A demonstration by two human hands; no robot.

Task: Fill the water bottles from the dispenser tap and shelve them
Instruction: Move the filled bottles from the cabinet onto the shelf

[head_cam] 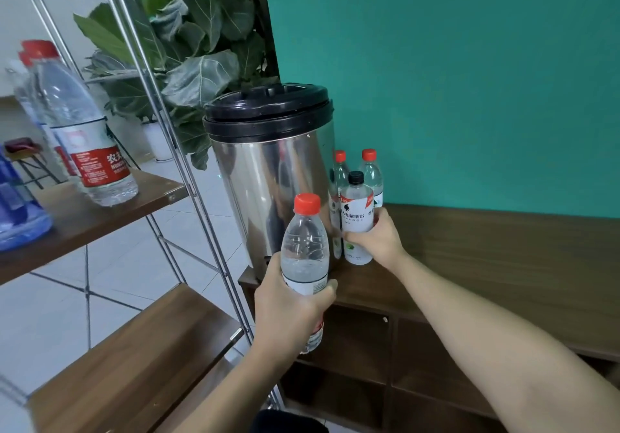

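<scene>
Shelved: two red-capped bottles. In hand: left hand fingers curled round capped bottle; right hand fingers curled round black-capped bottle. Remaining on tabletop: two bottles.

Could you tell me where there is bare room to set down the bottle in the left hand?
The lower shelf board is bare. The upper board has room right of the big bottles. The cabinet top is bare right of the right hand. It is crowded beside the dispenser, where the small bottles cluster.
</scene>
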